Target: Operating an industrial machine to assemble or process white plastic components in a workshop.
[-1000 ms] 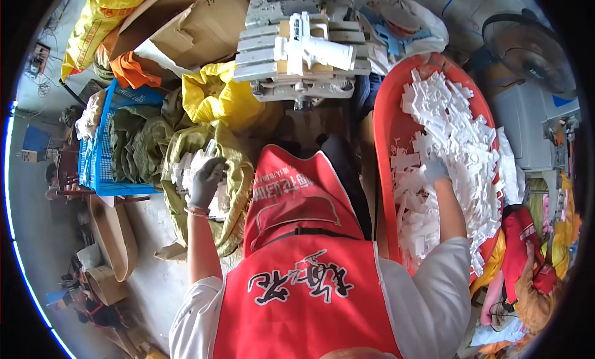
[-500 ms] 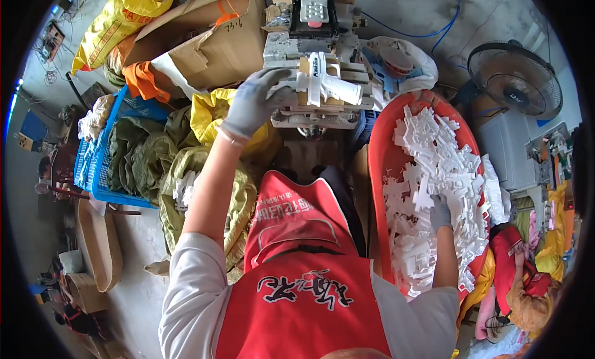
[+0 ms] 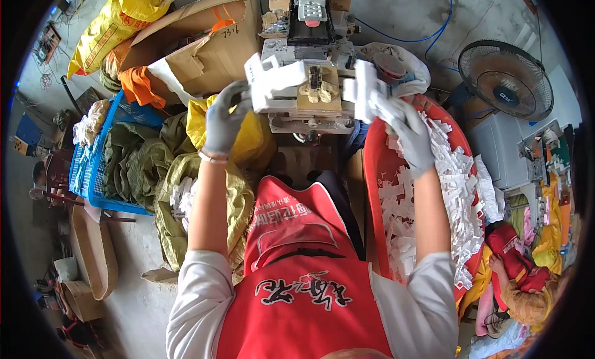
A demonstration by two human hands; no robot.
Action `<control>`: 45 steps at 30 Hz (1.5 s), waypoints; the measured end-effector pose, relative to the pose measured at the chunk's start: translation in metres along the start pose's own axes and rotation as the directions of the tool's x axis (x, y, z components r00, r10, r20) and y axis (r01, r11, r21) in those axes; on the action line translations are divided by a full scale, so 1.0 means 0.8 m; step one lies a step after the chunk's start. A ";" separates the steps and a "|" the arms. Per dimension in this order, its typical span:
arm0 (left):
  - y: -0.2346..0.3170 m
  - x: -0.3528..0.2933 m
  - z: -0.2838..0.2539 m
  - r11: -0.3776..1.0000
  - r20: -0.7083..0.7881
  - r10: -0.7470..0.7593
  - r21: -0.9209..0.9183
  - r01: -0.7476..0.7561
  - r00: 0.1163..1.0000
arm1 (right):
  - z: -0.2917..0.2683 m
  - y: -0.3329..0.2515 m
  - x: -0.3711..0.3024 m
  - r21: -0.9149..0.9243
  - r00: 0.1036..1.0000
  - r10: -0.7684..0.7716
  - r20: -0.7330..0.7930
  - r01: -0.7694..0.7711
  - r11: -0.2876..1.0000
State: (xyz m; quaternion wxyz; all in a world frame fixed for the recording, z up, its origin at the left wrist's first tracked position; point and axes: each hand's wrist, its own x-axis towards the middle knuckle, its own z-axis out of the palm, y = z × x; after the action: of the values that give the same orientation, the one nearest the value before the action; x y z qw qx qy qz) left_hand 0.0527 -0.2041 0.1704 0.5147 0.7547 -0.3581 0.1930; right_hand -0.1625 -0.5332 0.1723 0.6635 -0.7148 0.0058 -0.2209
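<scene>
My left hand (image 3: 225, 118), in a grey glove, grips one end of a white plastic toy pistol part (image 3: 277, 80), just left of the machine's wooden fixture (image 3: 328, 104). With the part lifted off, the fixture shows a dark slot and tan raised blocks. On the other side, my gloved right hand (image 3: 411, 136) has its fingers closed on a second white pistol-shaped part (image 3: 365, 92), raised between the fixture and the red tub (image 3: 372, 173). Both parts are blurred by motion. Many similar white pieces (image 3: 446, 216) fill the tub.
The machine's press head (image 3: 312, 11) stands above the fixture. To the left are a yellow-green woven sack (image 3: 229, 192), a blue basket (image 3: 93, 167) and a cardboard box (image 3: 223, 55). A black fan (image 3: 505, 80) stands at the right, with a co-worker's sleeve (image 3: 527, 300) lower down.
My left hand has taken the white part off the fixture and moved it left. My right hand has come up from the tub with another white part toward the fixture.
</scene>
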 end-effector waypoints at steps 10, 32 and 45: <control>-0.059 -0.195 -0.152 0.899 -0.232 -0.403 0.077 0.430 0.885 | 0.068 0.009 0.092 -0.301 0.965 0.241 0.101 -0.202 0.932; -0.104 -0.478 -0.309 0.368 -0.489 -0.566 0.571 0.734 0.664 | 0.198 0.086 -0.085 -0.642 0.879 0.401 0.260 -0.153 0.752; -0.203 -0.547 -0.346 0.200 -0.591 -0.761 0.179 0.963 0.268 | 0.454 0.316 -0.026 -0.675 0.806 0.516 0.290 -0.210 0.707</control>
State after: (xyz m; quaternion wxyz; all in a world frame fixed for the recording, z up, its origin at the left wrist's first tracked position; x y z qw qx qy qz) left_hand -0.0988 0.2336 -0.1127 0.3657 0.8719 0.3136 0.0882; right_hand 0.0079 -0.2134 -0.0829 0.4070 -0.9046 0.0652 0.1084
